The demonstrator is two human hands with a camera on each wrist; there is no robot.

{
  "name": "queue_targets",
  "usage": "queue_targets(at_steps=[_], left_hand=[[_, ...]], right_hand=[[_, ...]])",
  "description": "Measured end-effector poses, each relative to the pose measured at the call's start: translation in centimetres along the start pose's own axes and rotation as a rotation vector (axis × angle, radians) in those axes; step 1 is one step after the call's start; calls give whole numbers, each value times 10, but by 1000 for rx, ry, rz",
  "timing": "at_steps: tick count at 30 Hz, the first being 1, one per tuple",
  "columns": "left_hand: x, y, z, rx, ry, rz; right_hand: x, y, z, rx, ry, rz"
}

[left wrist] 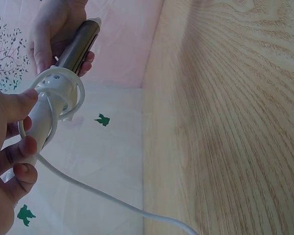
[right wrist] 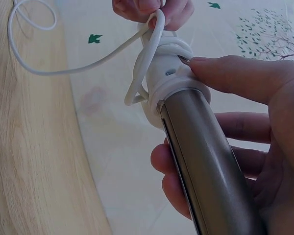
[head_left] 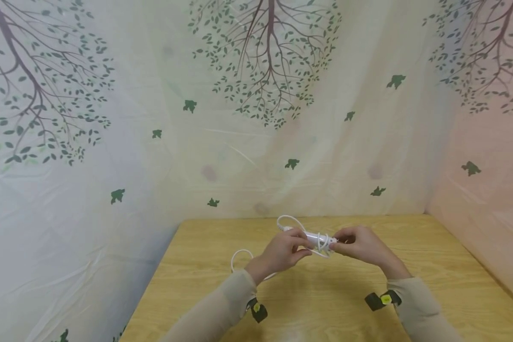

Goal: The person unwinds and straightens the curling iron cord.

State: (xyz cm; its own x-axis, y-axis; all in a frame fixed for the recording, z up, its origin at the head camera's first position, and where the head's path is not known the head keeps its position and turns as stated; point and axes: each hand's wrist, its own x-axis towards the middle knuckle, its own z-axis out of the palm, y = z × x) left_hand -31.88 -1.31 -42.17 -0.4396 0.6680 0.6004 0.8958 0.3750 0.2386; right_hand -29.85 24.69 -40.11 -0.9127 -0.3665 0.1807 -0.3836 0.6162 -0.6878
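Note:
A curling iron (head_left: 313,239) with a white handle and a dark metallic barrel (right wrist: 206,152) is held up above the table. My left hand (head_left: 280,250) grips the white handle (left wrist: 38,122), its fingers and thumb curled about it. At the other end, my right hand (head_left: 364,245) holds the barrel, with the thumb near the collar where barrel and handle meet. Loops of the white cord (right wrist: 149,58) are wound loosely round the handle next to that collar. From the handle, the loose cord (left wrist: 110,199) trails off in the left wrist view.
Below both hands lies a wooden table (head_left: 325,294). Part of the white cord loops by the left wrist. Light curtains (head_left: 248,156) printed with trees and green birds surround the table at the back and sides.

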Motion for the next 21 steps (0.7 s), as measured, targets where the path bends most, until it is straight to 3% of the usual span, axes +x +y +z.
queue_targets(at_steps=[11, 21], left_hand=[[-5, 1, 1, 28, 1, -16], [-15, -2, 4, 92, 1, -35]], right_hand=[[0, 0, 0, -1, -7, 6], [0, 1, -5, -27, 40, 40]])
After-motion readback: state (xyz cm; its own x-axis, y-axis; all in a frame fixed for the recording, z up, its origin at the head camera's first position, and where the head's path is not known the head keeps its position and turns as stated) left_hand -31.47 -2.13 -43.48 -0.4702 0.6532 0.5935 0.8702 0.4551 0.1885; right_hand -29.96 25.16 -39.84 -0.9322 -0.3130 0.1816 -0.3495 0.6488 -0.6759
